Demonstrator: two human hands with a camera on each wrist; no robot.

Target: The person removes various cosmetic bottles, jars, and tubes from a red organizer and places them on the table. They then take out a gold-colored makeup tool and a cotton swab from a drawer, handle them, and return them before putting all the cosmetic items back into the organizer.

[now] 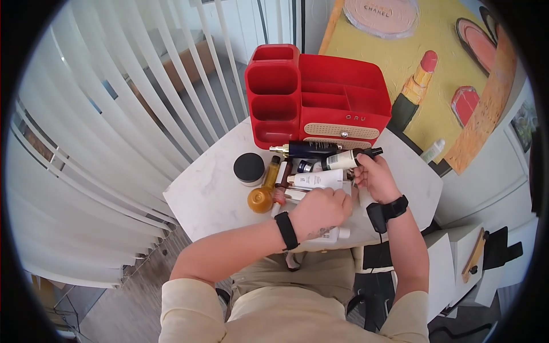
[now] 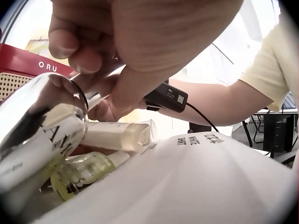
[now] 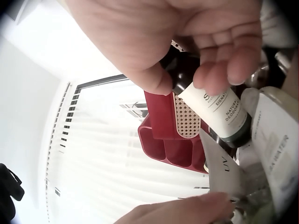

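My right hand [image 1: 377, 180] grips a dark-capped bottle [image 1: 340, 160] at its neck; the bottle's white label [image 3: 217, 109] reads "natural deodorant". My left hand [image 1: 323, 211] is low over the cosmetics, its fingers bent beside a white tube [image 1: 317, 179]. In the left wrist view its fingers [image 2: 86, 58] curl near a shiny item, and whether they hold it I cannot tell. A tube marked UV [image 3: 224, 163] stands out above a fingertip in the right wrist view. A dark blue bottle [image 1: 311, 150] lies behind the labelled bottle.
A red organizer [image 1: 343, 86] with compartments stands at the back of the white table [image 1: 200, 188]. Left of the pile are a black-lidded jar [image 1: 249, 168] and an amber bottle with a round end [image 1: 260, 199]. Vertical blinds [image 1: 131, 114] hang at left; a yellow painting [image 1: 366, 57] is behind.
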